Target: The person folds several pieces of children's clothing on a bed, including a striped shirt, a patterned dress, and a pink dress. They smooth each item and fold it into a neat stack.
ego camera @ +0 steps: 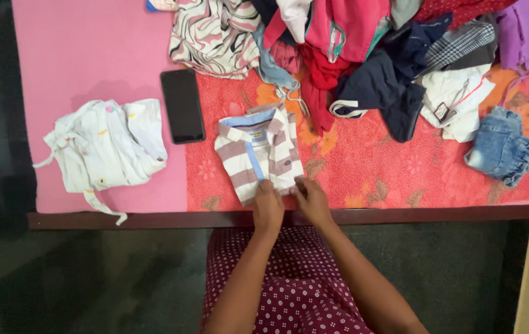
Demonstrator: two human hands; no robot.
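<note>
Under both hands [289, 204], striped shirt [259, 154] lies lengthwise, collar away.

Both bare forearms reach forward, converging. The left hand [268, 207] and right hand [311, 201] lie side by side, palms down, fingers curled and pressing downward.

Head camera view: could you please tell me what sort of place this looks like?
Probably a home, on a bed: a red floral bedspread, a heap of mixed clothes, and a folded striped shirt under both hands.

Black phone [182, 106], white crumpled garment [105, 146], denim piece [503, 147], perhaps shorts, heap of mixed clothes [363, 49]
</note>
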